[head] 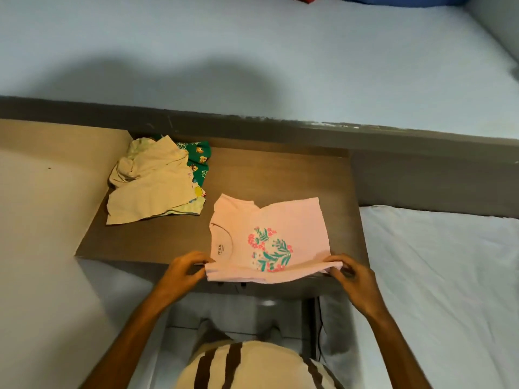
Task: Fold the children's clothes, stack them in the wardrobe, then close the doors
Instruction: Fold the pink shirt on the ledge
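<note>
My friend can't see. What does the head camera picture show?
Two hands, left and right, pinch the near edge of a pink shirt with a flower print, lying on a brown table. A pile of clothes lies at the table's far left.

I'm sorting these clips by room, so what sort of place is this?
Most likely a bedroom at home. A bed with a white sheet lies at the right, and a brown wooden table holds a pile of children's clothes. Both hands grip a pink floral T-shirt at its near edge.
</note>
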